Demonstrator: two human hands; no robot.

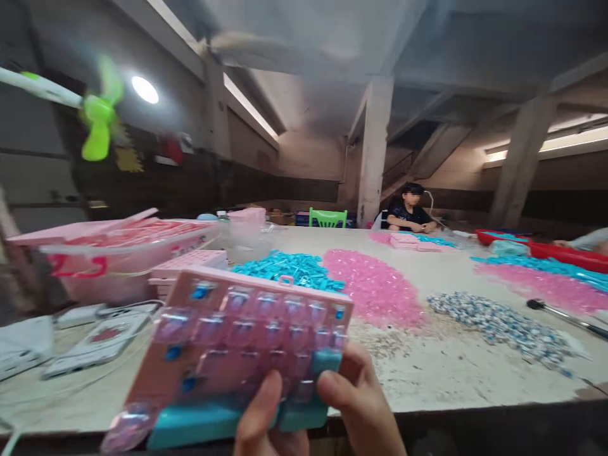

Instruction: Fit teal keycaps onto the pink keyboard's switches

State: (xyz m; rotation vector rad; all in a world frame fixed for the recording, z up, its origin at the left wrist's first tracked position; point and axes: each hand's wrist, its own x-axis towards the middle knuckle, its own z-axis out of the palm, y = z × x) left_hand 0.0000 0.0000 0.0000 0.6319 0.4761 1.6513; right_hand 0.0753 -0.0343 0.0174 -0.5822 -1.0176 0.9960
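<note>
- We see a pink tray (247,342) at the bottom middle of the frame, tilted, with rows of small clear pink pieces stuck in it and a few blue bits.
- Under the tray's low edge sits a blue block (199,427), touching it.
- Our right hand (365,405) is at the bottom, a bit right of the middle. Its fingers curl around the tray's lower right corner and grip it.
- Our left hand (266,424) is at the very bottom edge, just beside the right one. Only a thumb and a bit of the hand show. The thumb presses on the tray's low edge, so it holds the tray too.
- Behind the tray, in the middle of the frame, a blue pile (289,269) of small pieces lies on the table (451,373).
- Just right of it lies a pink pile (375,288), touching the blue one.
- Further right lies a pile of grey-white bits (503,323).
- On the left stands a clear tub (128,253) full of pink things.
- In the upper left a green fan (97,117) spins, all blurry.
- Far back, right of the middle, another person (408,215) sits at the table, well apart from us.
</note>
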